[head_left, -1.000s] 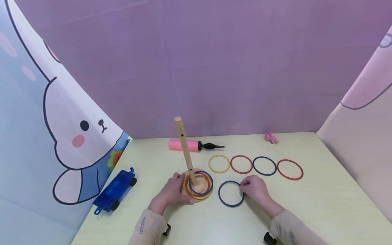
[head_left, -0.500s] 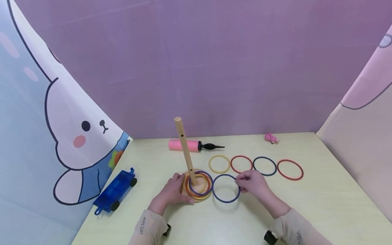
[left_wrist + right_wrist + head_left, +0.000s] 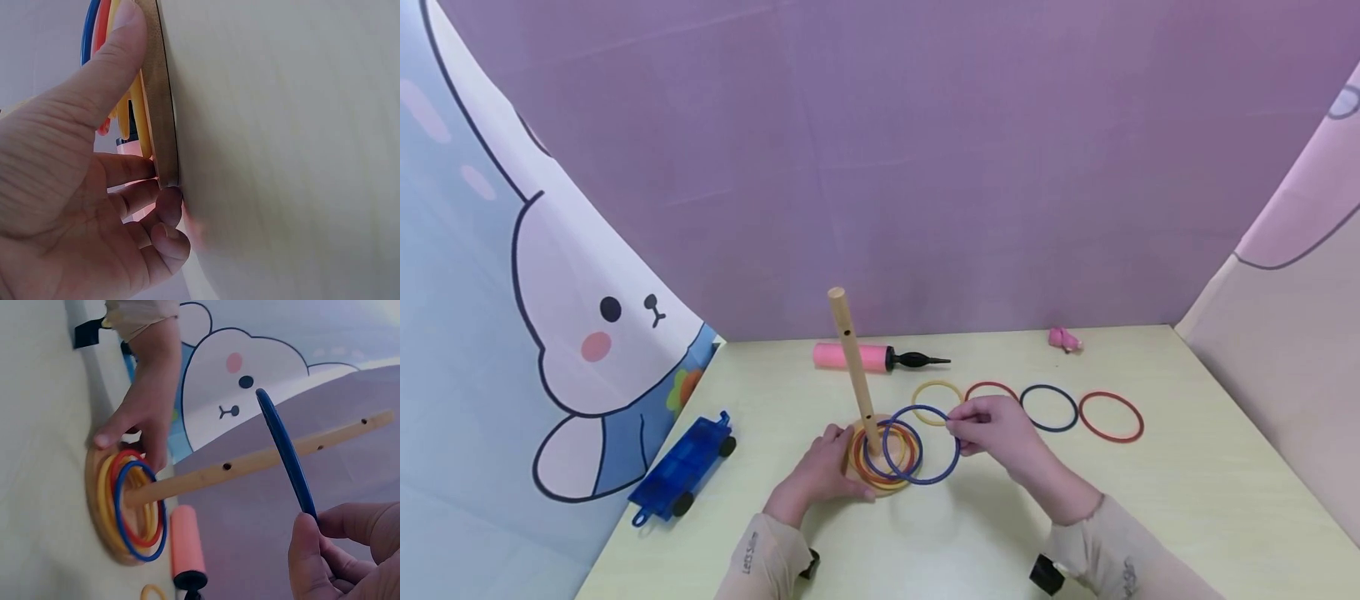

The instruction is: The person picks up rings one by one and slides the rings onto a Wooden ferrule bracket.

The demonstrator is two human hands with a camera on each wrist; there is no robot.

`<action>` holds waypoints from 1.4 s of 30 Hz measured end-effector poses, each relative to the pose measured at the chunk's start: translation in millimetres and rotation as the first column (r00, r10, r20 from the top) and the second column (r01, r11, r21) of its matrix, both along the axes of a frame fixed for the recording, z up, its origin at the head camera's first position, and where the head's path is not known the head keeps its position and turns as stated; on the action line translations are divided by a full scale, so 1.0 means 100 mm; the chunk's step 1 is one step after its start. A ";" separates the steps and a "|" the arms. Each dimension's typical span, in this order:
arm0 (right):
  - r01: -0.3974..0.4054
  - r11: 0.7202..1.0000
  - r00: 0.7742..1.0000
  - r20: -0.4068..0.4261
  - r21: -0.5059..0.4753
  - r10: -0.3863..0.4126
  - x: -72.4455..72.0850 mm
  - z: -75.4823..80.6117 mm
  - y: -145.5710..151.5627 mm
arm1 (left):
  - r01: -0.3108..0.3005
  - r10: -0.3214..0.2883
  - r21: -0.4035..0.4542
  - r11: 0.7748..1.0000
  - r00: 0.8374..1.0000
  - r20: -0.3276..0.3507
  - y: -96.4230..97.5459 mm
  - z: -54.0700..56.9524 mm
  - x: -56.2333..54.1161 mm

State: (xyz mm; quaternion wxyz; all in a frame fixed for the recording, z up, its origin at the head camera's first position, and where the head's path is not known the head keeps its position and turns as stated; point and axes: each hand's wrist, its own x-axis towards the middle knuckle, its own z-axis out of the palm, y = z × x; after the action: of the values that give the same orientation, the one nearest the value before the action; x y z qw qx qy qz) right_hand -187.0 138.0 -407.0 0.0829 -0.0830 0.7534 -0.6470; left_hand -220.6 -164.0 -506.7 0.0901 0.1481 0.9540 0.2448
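My right hand [image 3: 996, 429] pinches a blue ring [image 3: 928, 482] by its right side between thumb and fingers. It is raised off the table and overlaps the stacked rings in the head view. In the right wrist view this blue ring passes in front of the upright wooden peg [image 3: 250, 461], not around it. Blue, red [image 3: 113, 481] and yellow rings lie around the peg's foot on its round wooden base [image 3: 94, 478]. My left hand [image 3: 820, 471] grips the edge of this base, thumb at the near side and fingers at the left.
Behind the held ring lie a yellow ring [image 3: 936, 382], a red ring [image 3: 991, 383], a blue ring [image 3: 1048, 386] and another red ring [image 3: 1111, 441] in a row. A pink hand pump [image 3: 853, 357] lies behind the peg. A blue toy cart [image 3: 681, 467] stands left, a small pink object [image 3: 1063, 339] back right.
My right hand has lifted the blue ring off the table and carried it left and upward, toward the peg. My left hand has stayed on the base.
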 end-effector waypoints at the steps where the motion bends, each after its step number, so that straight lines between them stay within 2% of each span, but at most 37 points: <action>1: -0.002 1.000 1.000 -0.003 -0.008 0.002 0.00 0.04 -0.02 | 0.000 0.000 0.000 1.000 1.000 0.000 0.00 0.00 0.00; 10: -0.013 0.997 1.000 0.000 -0.073 0.013 -0.03 0.39 -0.22 | 0.011 -0.011 -0.002 1.000 1.000 -0.017 -0.02 0.01 0.01; 14: -0.024 0.993 0.999 -0.030 -0.119 0.021 -0.06 0.57 -0.30 | 0.024 -0.024 -0.004 1.000 0.999 -0.028 -0.02 0.02 0.01; 19: -0.043 0.983 0.996 -0.079 -0.179 0.030 -0.08 0.86 -0.39 | 0.021 -0.021 0.000 1.000 1.000 -0.013 -0.03 0.03 0.01; 24: -0.022 0.972 0.997 -0.076 -0.236 0.004 -0.09 1.14 -0.50 | 0.012 -0.012 0.004 1.000 1.000 0.007 -0.03 0.01 -0.01; 29: 0.020 0.959 0.996 -0.080 -0.281 -0.044 -0.15 1.33 -0.58 | 0.000 0.000 0.009 1.000 1.000 0.022 -0.02 0.00 -0.02; 36: 0.085 0.946 0.995 -0.021 -0.314 -0.096 -0.28 1.37 -0.63 | -0.007 0.007 0.005 1.000 1.000 0.030 -0.02 -0.01 -0.01; 42: 0.130 0.947 0.991 0.071 -0.295 -0.114 -0.35 1.19 -0.61 | -0.009 0.009 0.000 1.000 1.000 0.020 -0.02 -0.01 0.00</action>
State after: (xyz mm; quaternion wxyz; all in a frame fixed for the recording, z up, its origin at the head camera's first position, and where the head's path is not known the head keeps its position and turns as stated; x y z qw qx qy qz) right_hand -222.2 77.4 -287.7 0.0493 -0.0307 0.6481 -0.7593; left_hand -221.0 -165.7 -507.5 0.0987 0.1414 0.9536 0.2467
